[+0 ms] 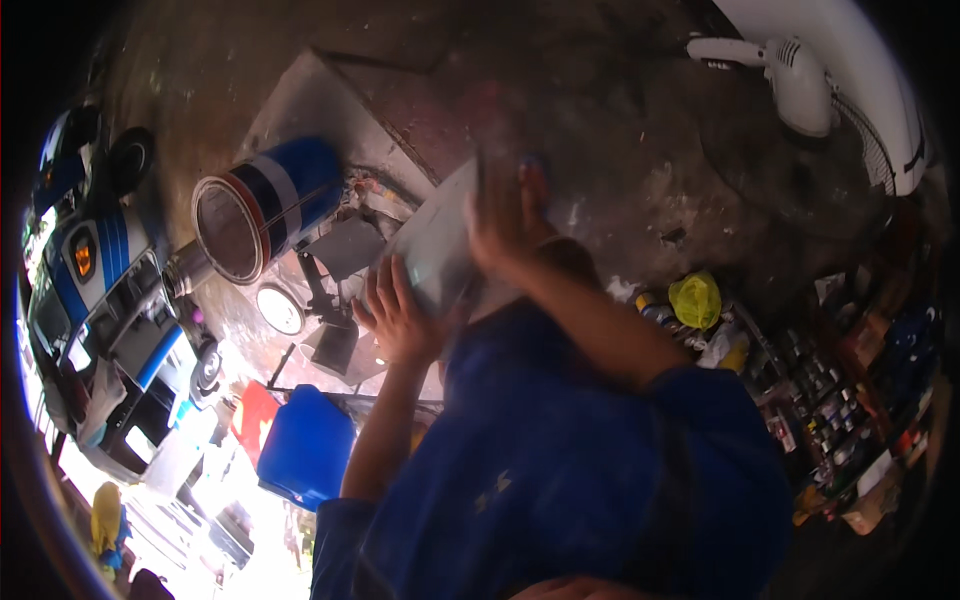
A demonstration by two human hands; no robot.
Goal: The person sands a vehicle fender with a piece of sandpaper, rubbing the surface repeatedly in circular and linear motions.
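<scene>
A grey, smooth-faced panel-like piece (432,240) lies slanted in front of my body. My left hand (398,312) rests on its left edge with the fingers spread apart. My right hand (508,215) is at the piece's upper right side, its fingers pointing away from me and smeared by motion. Something small and bluish shows at those fingertips, too blurred to name. Whether the right hand grips anything is hidden. The lower part of the piece disappears behind my arms and blue shirt.
Left of the piece are a blue drum with a white band (300,180), a lit round lamp (281,309) and a blue plastic container (307,440). A vehicle (105,250) stands far left. Right are a yellow-green bag (695,300) and several bottles (825,400); a white body part (880,60) is top right.
</scene>
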